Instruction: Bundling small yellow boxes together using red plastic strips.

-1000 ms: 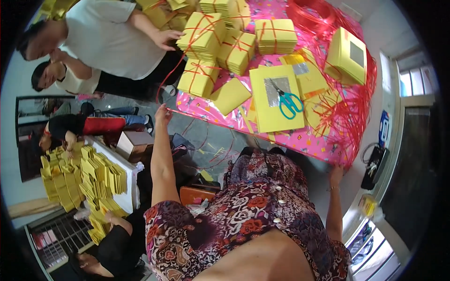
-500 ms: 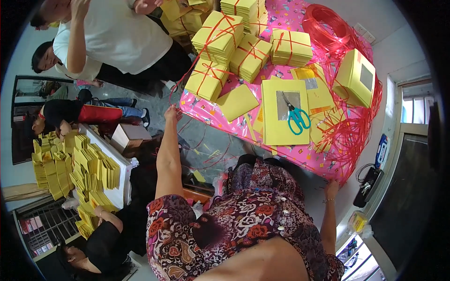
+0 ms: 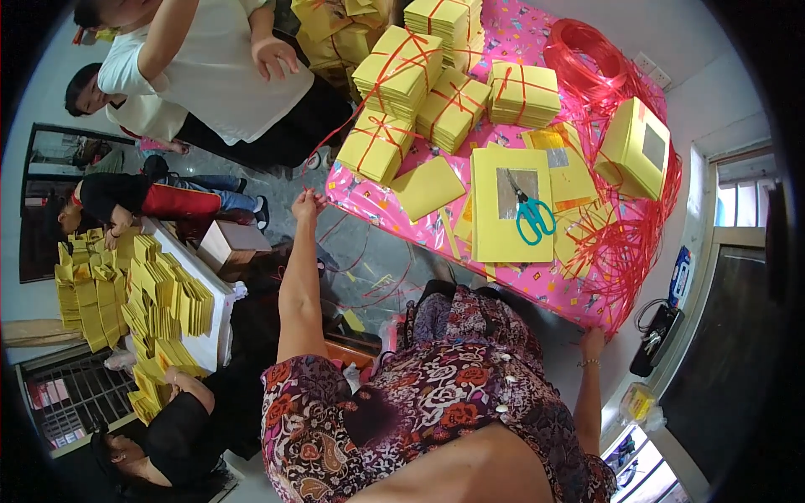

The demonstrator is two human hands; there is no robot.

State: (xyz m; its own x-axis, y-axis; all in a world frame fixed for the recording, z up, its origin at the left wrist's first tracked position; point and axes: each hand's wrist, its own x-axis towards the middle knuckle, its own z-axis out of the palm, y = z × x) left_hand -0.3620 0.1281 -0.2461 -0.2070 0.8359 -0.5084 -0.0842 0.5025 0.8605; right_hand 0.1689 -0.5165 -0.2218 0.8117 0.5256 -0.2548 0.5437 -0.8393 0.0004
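Note:
My left hand is stretched out past the table's left corner. Its fingers are pinched on a red plastic strand, which runs up toward the tied yellow paper bundles. Down by the right front corner, my right hand has its fingers closed at the lower end of a loose heap of red plastic strands; the fingertips are small and partly hidden. Between the hands, scissors with teal handles lie on a stack of yellow paper sheets. A flat yellow packet rests left of them.
A pink patterned cloth covers the table. A red strand coil and a yellow block sit at the right. A person in white stands beyond the left corner. Others handle yellow packets at a white table. Strands trail over the floor.
The view has shifted slightly, moving the table a little down in the picture. The person in white has lowered a hand. Both my hands stay nearly in place.

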